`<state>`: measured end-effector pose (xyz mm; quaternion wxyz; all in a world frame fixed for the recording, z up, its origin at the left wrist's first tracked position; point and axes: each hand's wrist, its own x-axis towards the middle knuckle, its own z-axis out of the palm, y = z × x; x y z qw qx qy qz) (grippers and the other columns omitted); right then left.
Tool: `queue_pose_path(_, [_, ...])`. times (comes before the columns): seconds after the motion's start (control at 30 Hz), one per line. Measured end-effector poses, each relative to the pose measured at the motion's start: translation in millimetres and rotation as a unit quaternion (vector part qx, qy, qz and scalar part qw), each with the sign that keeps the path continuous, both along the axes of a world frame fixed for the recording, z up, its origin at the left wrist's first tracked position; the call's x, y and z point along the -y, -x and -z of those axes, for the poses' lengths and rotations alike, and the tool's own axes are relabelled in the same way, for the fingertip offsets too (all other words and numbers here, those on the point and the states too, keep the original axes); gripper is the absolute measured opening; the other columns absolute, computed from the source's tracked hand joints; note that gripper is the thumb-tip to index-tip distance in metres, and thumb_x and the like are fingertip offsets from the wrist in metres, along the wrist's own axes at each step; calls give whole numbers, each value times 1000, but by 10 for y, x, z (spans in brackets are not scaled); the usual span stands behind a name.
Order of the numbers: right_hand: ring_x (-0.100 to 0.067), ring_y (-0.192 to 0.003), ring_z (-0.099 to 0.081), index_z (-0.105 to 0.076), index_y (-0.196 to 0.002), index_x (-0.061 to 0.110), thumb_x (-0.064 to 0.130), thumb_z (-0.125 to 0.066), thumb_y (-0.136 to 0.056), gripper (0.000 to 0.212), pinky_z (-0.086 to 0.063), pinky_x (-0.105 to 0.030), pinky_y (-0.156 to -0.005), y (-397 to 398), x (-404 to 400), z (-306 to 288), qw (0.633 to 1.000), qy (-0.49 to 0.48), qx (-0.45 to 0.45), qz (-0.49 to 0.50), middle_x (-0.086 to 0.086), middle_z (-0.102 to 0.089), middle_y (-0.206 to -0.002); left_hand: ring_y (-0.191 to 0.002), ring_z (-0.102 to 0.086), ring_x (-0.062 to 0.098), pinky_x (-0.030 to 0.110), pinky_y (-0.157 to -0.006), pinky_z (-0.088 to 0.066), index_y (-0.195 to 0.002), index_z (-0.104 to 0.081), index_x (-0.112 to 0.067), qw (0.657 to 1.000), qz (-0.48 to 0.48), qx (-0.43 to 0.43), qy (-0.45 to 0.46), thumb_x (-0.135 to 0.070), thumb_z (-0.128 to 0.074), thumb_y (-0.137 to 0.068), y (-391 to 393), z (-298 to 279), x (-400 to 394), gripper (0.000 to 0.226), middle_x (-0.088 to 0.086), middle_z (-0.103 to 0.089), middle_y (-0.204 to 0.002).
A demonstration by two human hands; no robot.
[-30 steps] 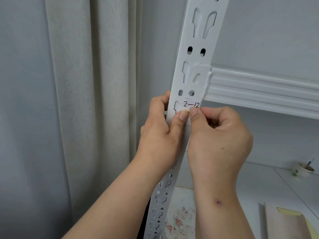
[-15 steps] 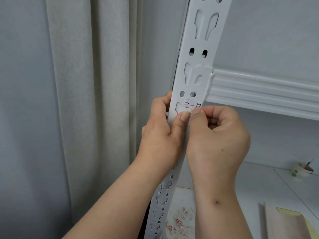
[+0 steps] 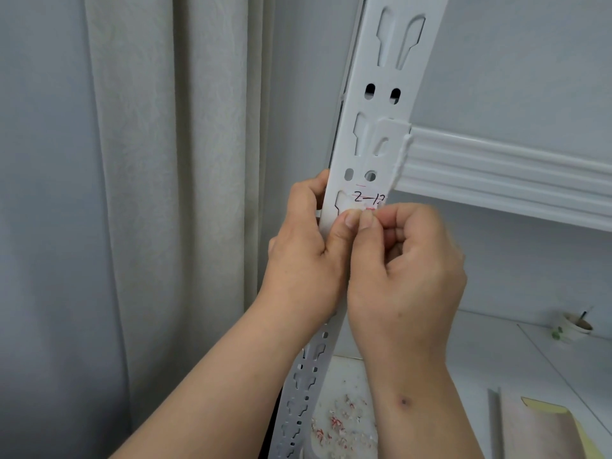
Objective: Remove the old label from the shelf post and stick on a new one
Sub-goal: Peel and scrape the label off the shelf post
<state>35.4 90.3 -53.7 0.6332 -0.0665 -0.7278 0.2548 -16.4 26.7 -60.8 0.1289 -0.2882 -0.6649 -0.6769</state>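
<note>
Label [image 3: 368, 201], thin paper handwritten "2-12", lies flat on the white slotted metal shelf post [image 3: 381, 104]. Left hand [image 3: 304, 246] grips the post, thumb beside the label; right hand [image 3: 407, 260] pinches its lower edge with curled fingers.

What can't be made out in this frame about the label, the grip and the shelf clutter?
- Label, head view: its lower edge is hidden by the thumbs, the last digit unclear.
- Left hand: its fingers are behind the shelf post.
- Right hand: whether it has any label pinched is hidden.
- Paper scraps: too small to read.
- Cup: contents too small.
</note>
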Motion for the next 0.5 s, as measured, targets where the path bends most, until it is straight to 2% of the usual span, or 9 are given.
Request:
queue_pose_path(0.1, [-15, -64, -55, -49, -86, 33, 36, -64, -83, 15, -51, -51, -72, -30, 9, 27, 999, 48, -4, -15, 15, -54, -70, -100, -67, 0, 40, -94, -54, -115, -44, -49, 1000, 1, -3, -2, -39, -58, -94, 4, 3, -1, 27, -25, -68, -110])
queue_pose_path(0.17, [-15, -63, -55, -48, -88, 33, 38, -65, -81, 19, -51, -51, -75, -14, 3, 14, 998, 64, -7, -16, 14, -53, -71, -99, -66, -3, 37, -94, -54, -116, -45, -47, 1000, 1, -3, -3, -36, -59, -96, 2, 7, -1, 27, -25, -69, -110])
queue_pose_path(0.3, [-10, -63, -58, -56, -82, 26, 29, -62, -83, 7, -51, -52, -75, 54, -4, -49, 998, 58, -20, -16, 12, -58, -70, -101, -67, 1, 40, -93, -54, -114, -43, -50, 1000, -3, -2, -2, -48, -54, -88, -4, -1, -3, 28, -24, -68, -112])
queue_pose_path(0.4, [-16, -64, -58, -60, -79, 18, 23, -59, -84, 7, -51, -51, -74, 80, -11, -59, 999, 45, -17, 1, 10, -57, -69, -102, -67, 3, 42, -95, -54, -114, -43, -50, 1000, -1, 1, -3, -50, -54, -87, -2, -3, -4, 29, -25, -67, -111])
queue_pose_path(0.5, [-13, -63, -53, -60, -80, 16, 18, -59, -85, 6, -51, -52, -74, 67, -23, -53, 1000, 18, -6, 8, 10, -54, -70, -101, -66, 1, 41, -94, -54, -113, -42, -50, 1000, -2, 0, 3, -49, -54, -86, -8, -9, 3, 29, -29, -65, -111])
